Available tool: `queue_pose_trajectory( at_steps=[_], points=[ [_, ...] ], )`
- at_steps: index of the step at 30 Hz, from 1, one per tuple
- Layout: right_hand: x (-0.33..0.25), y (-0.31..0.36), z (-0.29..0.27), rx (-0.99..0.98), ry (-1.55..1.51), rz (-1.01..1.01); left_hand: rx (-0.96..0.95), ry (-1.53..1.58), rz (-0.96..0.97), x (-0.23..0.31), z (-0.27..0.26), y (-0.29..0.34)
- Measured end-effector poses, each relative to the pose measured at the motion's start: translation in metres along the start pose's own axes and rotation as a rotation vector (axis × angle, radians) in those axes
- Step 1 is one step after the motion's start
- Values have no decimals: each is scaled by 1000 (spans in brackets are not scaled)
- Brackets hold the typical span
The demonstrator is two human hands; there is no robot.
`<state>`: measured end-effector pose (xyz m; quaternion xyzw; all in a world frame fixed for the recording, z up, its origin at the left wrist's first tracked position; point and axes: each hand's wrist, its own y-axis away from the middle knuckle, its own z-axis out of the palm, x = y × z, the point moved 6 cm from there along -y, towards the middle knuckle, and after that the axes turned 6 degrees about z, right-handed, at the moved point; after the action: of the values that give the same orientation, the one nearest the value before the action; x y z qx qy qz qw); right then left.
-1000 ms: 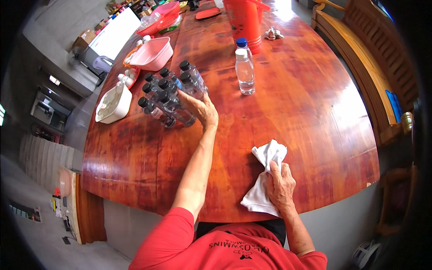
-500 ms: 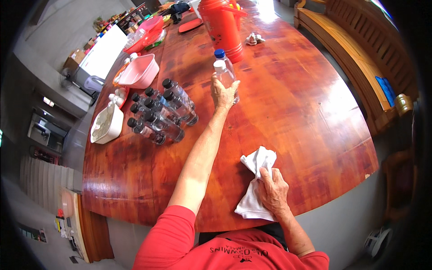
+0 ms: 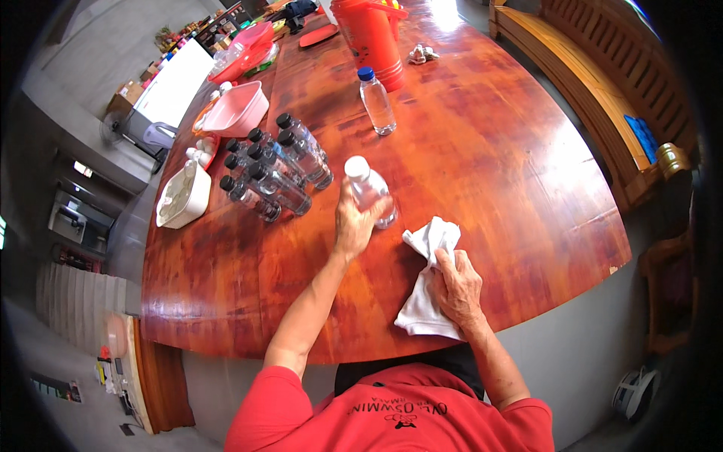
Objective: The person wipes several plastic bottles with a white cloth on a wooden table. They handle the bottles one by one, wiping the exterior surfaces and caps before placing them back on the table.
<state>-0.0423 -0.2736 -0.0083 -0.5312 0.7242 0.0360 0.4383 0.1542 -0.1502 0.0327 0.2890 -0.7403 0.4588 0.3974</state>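
White-capped bottle (image 3: 369,187), one; white cloth (image 3: 424,307), one; both in hand.
Your left hand (image 3: 355,224) wraps the bottle, thumb and fingers about its sides, right of the black-capped bottles (image 3: 280,188) and nearer than the blue-capped bottle (image 3: 377,107); your right hand (image 3: 457,286) pinches the cloth on the near side of the table (image 3: 520,211).

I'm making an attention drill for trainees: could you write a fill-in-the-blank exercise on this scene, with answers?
The left hand holds a clear bottle with a ____ cap.
The right hand grips a cloth coloured ____.
In the picture, the black-capped bottles stand to the ____ of the red container.
Near the red container, another bottle has a ____ cap.

Missing words: white; white; left; blue.
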Motion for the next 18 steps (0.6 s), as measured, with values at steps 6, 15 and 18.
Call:
queue_pose_trajectory(
  at_steps=[6, 15, 18],
  points=[
    [13, 1, 1, 10, -860, 336, -42, -105, -114, 58, -16, 99],
    [-109, 1, -3, -33, -572, -57, 82, 100, 30, 53, -5, 142],
    [-93, -14, 16, -147, -696, 28, 99, -93, 174, 62, -6, 147]
  ],
)
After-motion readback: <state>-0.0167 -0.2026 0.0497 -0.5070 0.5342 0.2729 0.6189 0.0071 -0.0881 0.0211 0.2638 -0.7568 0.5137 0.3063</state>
